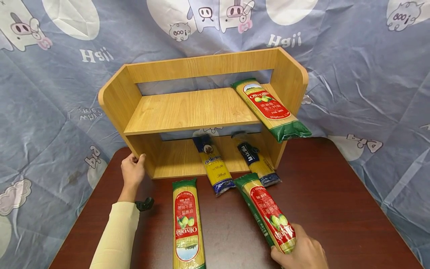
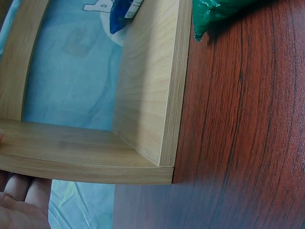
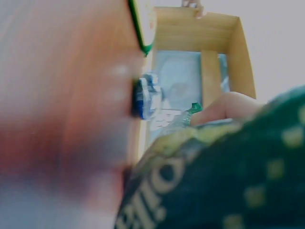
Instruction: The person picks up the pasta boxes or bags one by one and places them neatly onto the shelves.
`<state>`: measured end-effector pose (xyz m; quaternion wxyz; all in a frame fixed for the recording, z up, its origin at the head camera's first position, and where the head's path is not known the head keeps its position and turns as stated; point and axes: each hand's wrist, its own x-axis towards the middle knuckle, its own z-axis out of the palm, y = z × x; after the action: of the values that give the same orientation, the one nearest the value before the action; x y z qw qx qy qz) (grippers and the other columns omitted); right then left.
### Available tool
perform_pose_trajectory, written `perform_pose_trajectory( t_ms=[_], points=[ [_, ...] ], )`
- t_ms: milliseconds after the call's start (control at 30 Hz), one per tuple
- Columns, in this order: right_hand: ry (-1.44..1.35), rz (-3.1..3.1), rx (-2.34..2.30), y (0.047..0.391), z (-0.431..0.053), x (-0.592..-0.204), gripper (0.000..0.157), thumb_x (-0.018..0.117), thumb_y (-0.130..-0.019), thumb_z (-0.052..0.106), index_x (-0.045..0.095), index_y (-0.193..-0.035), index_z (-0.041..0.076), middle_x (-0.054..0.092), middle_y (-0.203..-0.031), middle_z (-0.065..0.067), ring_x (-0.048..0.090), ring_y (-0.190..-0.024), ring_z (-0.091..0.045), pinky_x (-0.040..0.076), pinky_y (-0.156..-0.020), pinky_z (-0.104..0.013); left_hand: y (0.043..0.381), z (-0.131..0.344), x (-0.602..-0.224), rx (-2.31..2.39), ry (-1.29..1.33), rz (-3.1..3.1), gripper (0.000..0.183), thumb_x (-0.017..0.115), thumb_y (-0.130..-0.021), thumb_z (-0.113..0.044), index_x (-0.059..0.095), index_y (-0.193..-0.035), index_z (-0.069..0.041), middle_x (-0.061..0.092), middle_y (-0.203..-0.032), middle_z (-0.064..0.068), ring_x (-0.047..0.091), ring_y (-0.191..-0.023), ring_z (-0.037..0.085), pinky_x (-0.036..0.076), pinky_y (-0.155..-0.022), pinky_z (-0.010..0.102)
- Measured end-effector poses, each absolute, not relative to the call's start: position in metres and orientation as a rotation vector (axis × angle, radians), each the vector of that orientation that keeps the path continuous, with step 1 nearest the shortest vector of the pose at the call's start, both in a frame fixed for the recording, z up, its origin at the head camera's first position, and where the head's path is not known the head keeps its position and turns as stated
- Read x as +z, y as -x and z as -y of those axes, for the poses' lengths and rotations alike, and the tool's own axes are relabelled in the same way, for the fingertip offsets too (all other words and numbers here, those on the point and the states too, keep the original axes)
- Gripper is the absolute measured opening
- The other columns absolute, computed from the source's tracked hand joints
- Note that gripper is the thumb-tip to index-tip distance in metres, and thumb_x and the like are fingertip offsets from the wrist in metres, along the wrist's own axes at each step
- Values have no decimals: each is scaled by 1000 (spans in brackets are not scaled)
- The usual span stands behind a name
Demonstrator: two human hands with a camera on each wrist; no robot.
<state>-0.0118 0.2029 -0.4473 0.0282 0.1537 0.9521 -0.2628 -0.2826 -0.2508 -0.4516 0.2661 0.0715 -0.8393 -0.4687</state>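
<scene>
The head view puts the held spaghetti pack [image 1: 265, 213] in front of the right part of a wooden shelf [image 1: 198, 108], above or on the table [image 1: 352, 209]; I cannot tell whether it touches the tabletop. The right hand [image 1: 302, 250] grasps its near end, thumb on one side and fingers on the other. From those fingers the long axis runs away and leftward, so the free green end points at the lower compartment, close to the blue ends of two packs there. The left hand is well apart from it.

The pack is a long, slim bundle in glossy film, with a red label and a dark green side that looms blurred in the right wrist view. Just beyond its free end, the yellow-and-blue pack [image 1: 216, 166] and the la sicilia pack [image 1: 256, 158] slant out over the shelf's front edge in crinkled clear wrap. Left of it, a flat Olivoilà pack [image 1: 188, 224] lies on the table, roughly square to the shelf. On the upper board, another Olivoilà pack [image 1: 265, 104] lies aslant, its green end overhanging.

The left hand [image 1: 132, 170] grips the shelf's smooth, pale-grained side panel. The tabletop is dark reddish with a streaked grain; behind hangs creased, printed blue cloth [image 1: 362, 74].
</scene>
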Motion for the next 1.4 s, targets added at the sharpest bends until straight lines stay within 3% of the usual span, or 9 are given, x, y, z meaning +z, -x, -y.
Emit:
perform_pose_trajectory(
  t_ms=[833,1400],
  points=[
    [-323,-3205,-1003,19,-174,-361,79,93,-65,34,57,-127,1,68,-86,-9,58,-67,-19,47,-57,-35,280,255,-453,-1285,-174,2246,20,64,-98,-13,74,-97,4,72,-81,20,56,-62,6,39,-49,18],
    [-131,-3415,-1112,52,-167,-301,74,91,-68,26,56,-128,2,69,-88,-10,60,-70,-22,47,-57,-36,283,251,-451,-1307,-165,2239,21,64,-98,-14,74,-101,5,73,-86,22,58,-65,6,41,-52,16]
  ],
)
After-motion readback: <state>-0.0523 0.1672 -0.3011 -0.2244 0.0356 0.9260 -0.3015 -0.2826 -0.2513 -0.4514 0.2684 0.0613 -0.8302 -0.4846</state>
